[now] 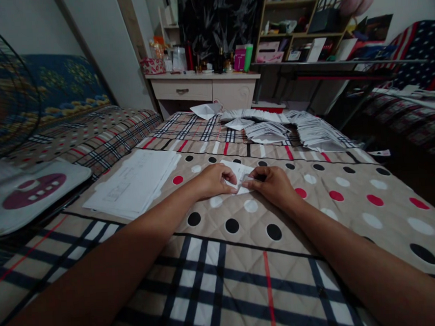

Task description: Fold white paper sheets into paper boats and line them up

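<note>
A small sheet of white paper (239, 169), partly folded, lies on the quilted bedspread (214, 227) between my two hands. My left hand (214, 180) pinches its near left part, thumb against fingers. On the right side, my right hand (269, 182) grips the paper's edge between thumb and fingertips. Fingers cover some of the folds. Left of my left hand rests a stack of white sheets (133, 183), the top one with faint printed lines. Farther back are piles of folded paper (267, 132) and another long row of folded papers (314, 130).
A fan (2, 87) stands at the left edge, beside a white stool-like top with a purple print (35, 191). A white dresser (201, 87) holding bottles and boxes stands beyond the bed. To the right are a shelf (290, 33) and a glass-topped table (336, 63).
</note>
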Tool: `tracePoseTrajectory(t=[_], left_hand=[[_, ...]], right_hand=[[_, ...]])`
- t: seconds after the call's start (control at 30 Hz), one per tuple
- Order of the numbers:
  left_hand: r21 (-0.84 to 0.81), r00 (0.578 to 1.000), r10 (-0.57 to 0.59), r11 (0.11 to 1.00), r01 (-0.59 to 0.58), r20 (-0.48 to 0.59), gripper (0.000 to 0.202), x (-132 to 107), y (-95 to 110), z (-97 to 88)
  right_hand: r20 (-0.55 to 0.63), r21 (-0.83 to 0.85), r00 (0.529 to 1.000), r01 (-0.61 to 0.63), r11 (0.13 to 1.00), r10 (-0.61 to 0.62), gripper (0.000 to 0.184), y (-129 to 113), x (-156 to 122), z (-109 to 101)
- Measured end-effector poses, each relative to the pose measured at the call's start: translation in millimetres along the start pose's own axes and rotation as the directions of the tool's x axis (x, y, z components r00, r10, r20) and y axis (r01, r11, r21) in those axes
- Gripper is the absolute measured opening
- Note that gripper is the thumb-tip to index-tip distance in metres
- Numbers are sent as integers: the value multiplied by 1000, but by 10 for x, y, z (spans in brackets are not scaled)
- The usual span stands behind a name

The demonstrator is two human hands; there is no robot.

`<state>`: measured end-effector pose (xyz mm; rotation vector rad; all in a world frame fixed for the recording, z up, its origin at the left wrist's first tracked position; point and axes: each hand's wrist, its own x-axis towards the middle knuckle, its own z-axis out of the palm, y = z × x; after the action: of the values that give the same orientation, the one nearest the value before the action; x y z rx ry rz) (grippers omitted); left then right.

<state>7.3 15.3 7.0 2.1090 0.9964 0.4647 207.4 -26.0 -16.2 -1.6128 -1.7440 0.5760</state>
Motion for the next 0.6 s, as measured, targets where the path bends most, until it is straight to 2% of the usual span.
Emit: tracePoseTrajectory(t=[0.1,0.17,0.2,0.23,0.3,0.37,0.47,0.6], left_hand=[[11,1000,3,1000,-3,-5,19,-12,36,-10],[23,1000,-2,1000,2,-2,19,-13,40,-9],[29,1000,-2,1000,2,4,19,-11,34,-9],[34,1000,2,999,-3,11,20,-8,24,-10],[46,1000,20,999,-21,22,22,-1,-2,-16],[61,999,40,997,-41,24,24,3,-21,-25],[71,999,36,997,-38,33,25,0,-23,-34],[50,999,30,998,-32,44,24,-7,-4,-33]], right_hand=[[7,5,1000,21,1000,-21,22,-33,49,-15],[116,76,991,58,995,-66,18,-42,69,-89],[207,133,974,70,989,-96,16,-38,73,-138],[291,188,950,61,980,-114,16,-30,73,-187],[373,286,921,4,958,-115,16,-8,64,-266],[354,316,930,-22,948,-97,17,6,52,-289],[200,361,980,-55,931,-20,22,-12,50,-219],[78,394,996,-62,917,33,25,-50,88,-78]])
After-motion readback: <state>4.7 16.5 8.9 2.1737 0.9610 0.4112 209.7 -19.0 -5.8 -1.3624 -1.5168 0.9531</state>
